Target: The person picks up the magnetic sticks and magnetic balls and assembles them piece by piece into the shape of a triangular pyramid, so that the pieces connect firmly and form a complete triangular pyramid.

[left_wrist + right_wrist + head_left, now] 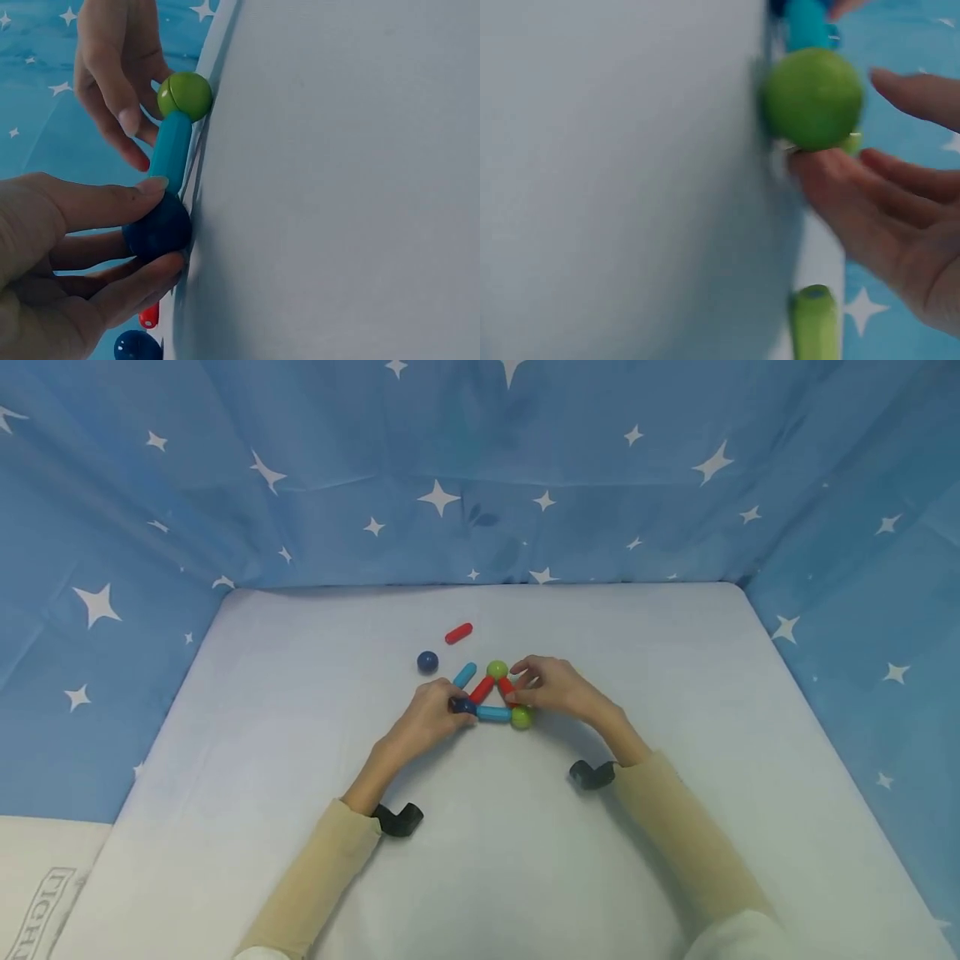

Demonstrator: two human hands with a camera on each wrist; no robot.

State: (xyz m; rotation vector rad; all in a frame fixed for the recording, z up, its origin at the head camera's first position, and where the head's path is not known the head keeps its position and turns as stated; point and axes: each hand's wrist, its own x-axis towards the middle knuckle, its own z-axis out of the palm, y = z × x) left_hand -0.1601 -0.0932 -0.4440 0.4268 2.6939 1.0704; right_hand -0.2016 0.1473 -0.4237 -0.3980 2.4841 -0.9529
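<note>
My left hand point(435, 714) grips a dark blue ball point(157, 226), with the thumb on one side and fingers on the other. A light blue stick point(494, 713) joins this ball to a green ball point(521, 717). Two red sticks point(482, 690) slant up to another green ball point(497, 670), forming a triangle. A second light blue stick point(465, 675) points away beside my left fingers. My right hand point(555, 685) is at the triangle's right side; in the right wrist view its fingertips are right at the near green ball point(814, 99), with the thumb apart.
A loose red stick point(459, 633) and another dark blue ball point(427, 662) lie on the white table point(480, 860) beyond the triangle. A green stick point(815, 322) lies near my right hand. Starred blue curtains point(480, 527) surround the table's back and sides.
</note>
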